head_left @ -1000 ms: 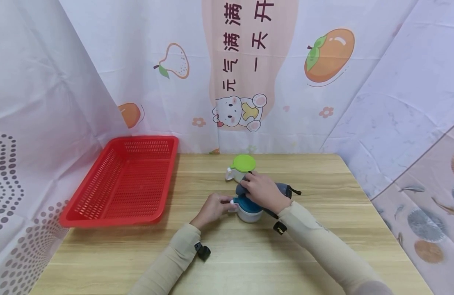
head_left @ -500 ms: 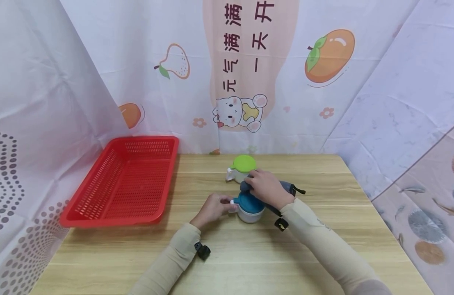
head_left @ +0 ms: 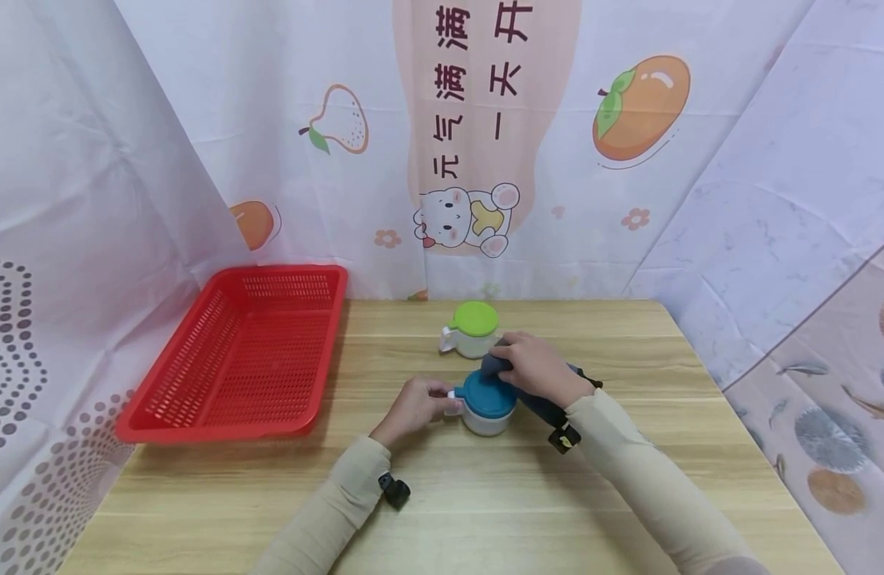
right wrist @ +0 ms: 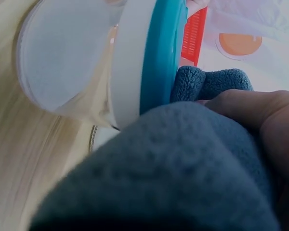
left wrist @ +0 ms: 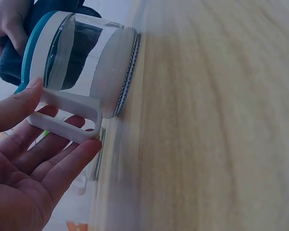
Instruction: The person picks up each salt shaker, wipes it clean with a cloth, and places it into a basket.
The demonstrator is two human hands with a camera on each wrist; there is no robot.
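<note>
A clear jar with a white collar and blue lid (head_left: 489, 394) stands upright on the table. My left hand (head_left: 416, 411) pinches its white handle (left wrist: 67, 115) between thumb and fingers. On the jar's right, my right hand (head_left: 541, 369) grips a dark grey-blue cloth (head_left: 493, 364), which touches the lid's back right edge. In the right wrist view the bunched cloth (right wrist: 159, 168) lies against the blue lid (right wrist: 163, 53), and the thumb presses on it. Part of the cloth hangs beneath the right hand and wrist.
Behind the blue-lidded jar stands a similar jar with a green lid (head_left: 476, 319) and a white handle. A red perforated basket (head_left: 319, 375) sits at the table's left. Printed curtains hang behind and at both sides.
My right hand has moved to the right with the cloth, uncovering more of the blue lid and the green-lidded jar. The left hand holds still on the handle.
</note>
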